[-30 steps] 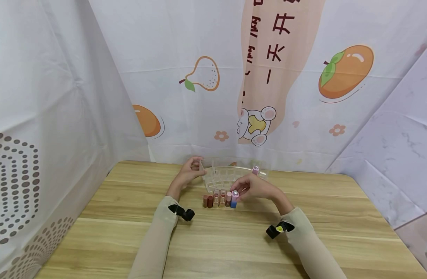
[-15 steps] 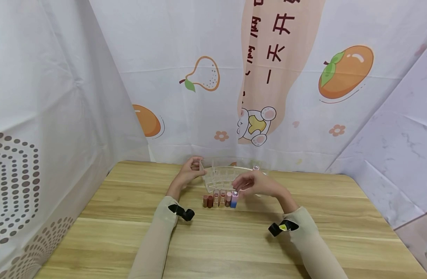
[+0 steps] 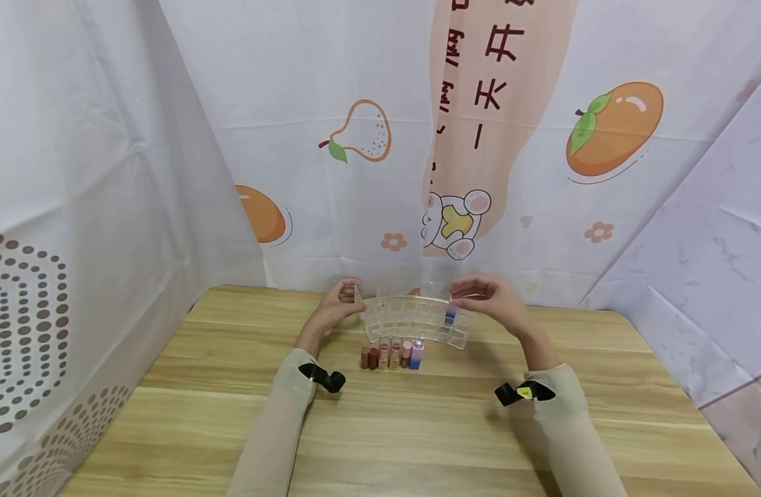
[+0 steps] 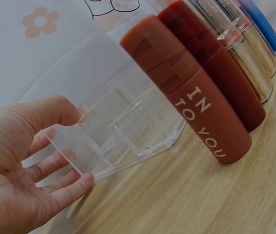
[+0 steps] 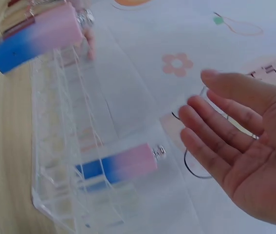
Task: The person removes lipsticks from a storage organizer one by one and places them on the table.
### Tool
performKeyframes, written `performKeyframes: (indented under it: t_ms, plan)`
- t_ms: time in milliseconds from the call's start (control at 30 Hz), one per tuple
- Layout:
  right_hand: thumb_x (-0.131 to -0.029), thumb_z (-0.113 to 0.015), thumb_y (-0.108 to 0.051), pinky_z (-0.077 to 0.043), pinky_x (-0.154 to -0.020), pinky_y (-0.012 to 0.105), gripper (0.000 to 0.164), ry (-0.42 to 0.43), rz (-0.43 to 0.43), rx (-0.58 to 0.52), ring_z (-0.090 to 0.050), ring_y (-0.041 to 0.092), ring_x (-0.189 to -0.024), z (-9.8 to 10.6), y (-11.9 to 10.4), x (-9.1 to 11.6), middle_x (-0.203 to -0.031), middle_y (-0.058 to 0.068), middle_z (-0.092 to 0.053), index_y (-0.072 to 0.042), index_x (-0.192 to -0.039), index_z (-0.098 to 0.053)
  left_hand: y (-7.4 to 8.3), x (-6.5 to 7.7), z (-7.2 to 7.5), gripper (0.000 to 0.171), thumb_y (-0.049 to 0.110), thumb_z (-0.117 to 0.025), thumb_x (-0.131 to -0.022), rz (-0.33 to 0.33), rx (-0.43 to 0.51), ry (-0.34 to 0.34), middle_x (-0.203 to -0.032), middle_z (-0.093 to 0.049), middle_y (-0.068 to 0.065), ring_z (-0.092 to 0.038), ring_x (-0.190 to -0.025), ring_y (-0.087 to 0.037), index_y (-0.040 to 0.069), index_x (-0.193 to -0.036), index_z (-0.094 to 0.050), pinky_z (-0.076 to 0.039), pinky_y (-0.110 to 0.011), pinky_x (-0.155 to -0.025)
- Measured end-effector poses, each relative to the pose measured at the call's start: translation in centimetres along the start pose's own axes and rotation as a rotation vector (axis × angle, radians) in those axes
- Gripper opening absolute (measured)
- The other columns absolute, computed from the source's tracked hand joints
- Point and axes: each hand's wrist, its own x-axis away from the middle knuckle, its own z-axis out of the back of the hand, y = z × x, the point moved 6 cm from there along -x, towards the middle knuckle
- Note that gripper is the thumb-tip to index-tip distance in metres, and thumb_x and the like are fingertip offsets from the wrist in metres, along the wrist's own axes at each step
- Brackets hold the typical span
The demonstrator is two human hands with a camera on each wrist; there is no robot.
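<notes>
A clear acrylic lipstick organizer (image 3: 411,319) with several compartments stands at the back of the table. My left hand (image 3: 337,309) grips its left end, thumb on the near side and fingers round the edge, as the left wrist view (image 4: 45,151) also shows. One pink-to-blue lipstick (image 5: 123,165) stands in a compartment near the organizer's right end, silver tip up. Beside it is my right hand (image 3: 488,300), fingers spread from the thumb; in the right wrist view the hand (image 5: 245,141) holds nothing and lies apart from the lipstick.
In front of the organizer stands a row: a brown lip tube (image 4: 186,92), a dark red one (image 4: 220,63), two clear-capped gold lipsticks (image 3: 390,353), a pink-capped tube (image 3: 406,354) and another pink-to-blue lipstick (image 3: 417,354). A printed curtain (image 3: 324,207) hangs behind the wooden table (image 3: 405,428).
My right hand has moved from beside the row's right end back and right to the organizer's right end. The left hand keeps its grip, and the row stands as before.
</notes>
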Motion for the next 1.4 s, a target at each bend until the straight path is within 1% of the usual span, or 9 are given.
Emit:
performKeyframes:
  t_ms: [100, 200, 300, 433, 533, 800, 933, 1067, 1400]
  plan:
    - [-0.089, -0.076, -0.002, -0.059, -0.086, 0.023, 0.042, 0.054, -0.027, -0.015, -0.073, 0.007, -0.098, 1.0, 0.5, 0.1, -0.106, -0.008, -0.075, 0.012, -0.126, -0.062, 0.0, 0.0, 0.1, 0.066, -0.001, -0.072, -0.09, 0.004, 0.001, -0.009, -0.142, -0.044, -0.03, -0.05, -0.13, -0.044, 0.001, -0.149, -0.042, -0.052, -0.025, -0.086]
    - [-0.09, -0.076, -0.002, -0.059, -0.086, 0.022, 0.044, 0.079, -0.062, -0.02, -0.072, 0.008, -0.098, 1.5, 1.0, 0.1, -0.107, -0.009, -0.074, 0.013, -0.128, -0.06, 0.1, -0.1, 0.1, 0.065, -0.003, -0.071, -0.09, 0.004, 0.003, -0.013, -0.141, -0.044, -0.031, -0.049, -0.13, -0.046, -0.002, -0.148, -0.042, -0.052, -0.026, -0.086]
    - [-0.089, -0.075, 0.0, -0.059, -0.084, 0.022, 0.044, 0.09, -0.09, -0.008, -0.072, 0.01, -0.097, 1.8, 1.5, 0.1, -0.112, 0.002, -0.074, 0.014, -0.128, -0.06, 0.2, 0.0, 0.1, 0.062, -0.004, -0.071, -0.089, 0.001, 0.002, 0.0, -0.136, -0.047, -0.028, -0.052, -0.126, -0.042, -0.001, -0.146, -0.044, -0.052, -0.024, -0.084]
    - [-0.088, -0.076, 0.001, -0.059, -0.082, 0.021, 0.045, 0.099, -0.115, 0.016, -0.072, 0.01, -0.095, 1.9, 2.3, 0.1, -0.121, 0.03, -0.068, 0.015, -0.127, -0.06, 0.2, 0.2, 0.0, 0.061, -0.002, -0.072, -0.089, 0.0, -0.003, 0.015, -0.134, -0.048, -0.023, -0.053, -0.124, -0.038, 0.002, -0.144, -0.047, -0.052, -0.022, -0.083]
    - [-0.087, -0.078, 0.0, -0.058, -0.082, 0.02, 0.045, 0.106, -0.127, 0.038, -0.071, 0.01, -0.095, 1.8, 2.7, 0.1, -0.123, 0.038, -0.064, 0.015, -0.126, -0.061, 0.2, 0.3, 0.0, 0.061, -0.001, -0.072, -0.089, 0.004, -0.004, 0.013, -0.136, -0.047, -0.024, -0.051, -0.127, -0.04, 0.003, -0.145, -0.046, -0.051, -0.022, -0.084]
    - [-0.086, -0.079, 0.0, -0.057, -0.08, 0.018, 0.046, 0.107, -0.169, 0.068, -0.07, 0.011, -0.092, 1.5, 3.7, 0.0, -0.117, 0.035, -0.068, 0.017, -0.125, -0.061, 0.3, 0.2, -0.1, 0.061, -0.001, -0.073, -0.089, 0.011, -0.016, 0.025, -0.134, -0.049, -0.02, -0.054, -0.124, -0.035, 0.005, -0.144, -0.048, -0.052, -0.022, -0.083]
    - [-0.085, -0.08, -0.002, -0.057, -0.078, 0.017, 0.045, 0.106, -0.176, 0.1, -0.071, 0.015, -0.093, 1.2, 4.0, -0.1, -0.114, 0.033, -0.07, 0.016, -0.123, -0.063, 0.3, 0.2, -0.1, 0.06, -0.001, -0.073, -0.089, 0.002, -0.014, 0.026, -0.134, -0.048, -0.022, -0.053, -0.125, -0.037, 0.004, -0.144, -0.048, -0.052, -0.022, -0.083]
    - [-0.085, -0.08, -0.002, -0.058, -0.077, 0.018, 0.042, 0.105, -0.18, 0.1, -0.071, 0.016, -0.092, 0.9, 4.2, -0.2, -0.112, 0.033, -0.07, 0.015, -0.121, -0.065, 0.4, 0.3, -0.1, 0.061, 0.0, -0.072, -0.09, 0.002, -0.018, 0.024, -0.136, -0.047, -0.024, -0.052, -0.127, -0.04, 0.004, -0.145, -0.047, -0.052, -0.022, -0.085]
    - [-0.086, -0.078, -0.001, -0.057, -0.075, 0.017, 0.037, 0.116, -0.181, 0.147, -0.07, 0.02, -0.091, 0.7, 4.6, -0.4, -0.109, 0.032, -0.071, 0.014, -0.118, -0.066, 0.3, 0.2, -0.1, 0.062, -0.001, -0.073, -0.088, 0.015, -0.014, 0.029, -0.137, -0.049, -0.024, -0.053, -0.127, -0.039, 0.004, -0.144, -0.047, -0.052, -0.025, -0.087]
